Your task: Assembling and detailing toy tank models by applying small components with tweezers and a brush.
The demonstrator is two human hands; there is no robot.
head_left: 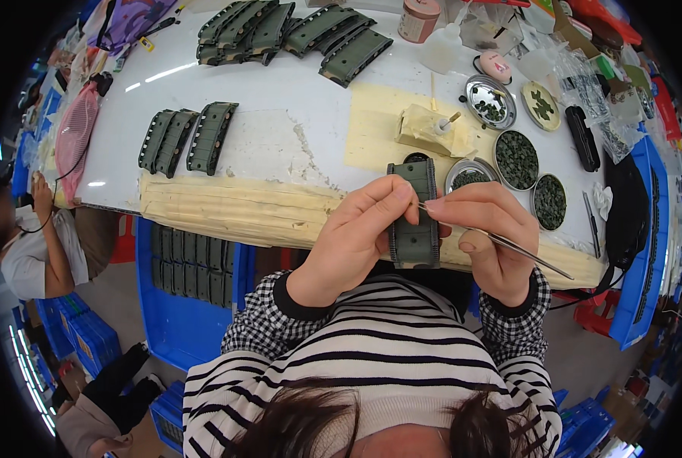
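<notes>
Green part (pixel 415 248) in left hand (pixel 356 238), bits (pixel 516 159) in tins (pixel 495 159), parts (pixel 191 263) in crate (pixel 174 324)

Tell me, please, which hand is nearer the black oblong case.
Right: the right hand is lower-left of the black oblong case in view; the left hand, farther left.

One fisheye head view, worn by me, looked steeply down over my striped top (pixel 402 366). My left hand (pixel 356 238) and right hand (pixel 503 233) sat near, mid-frame; the white table (pixel 272 95) stretched farther off, toward the upper edge.
</notes>
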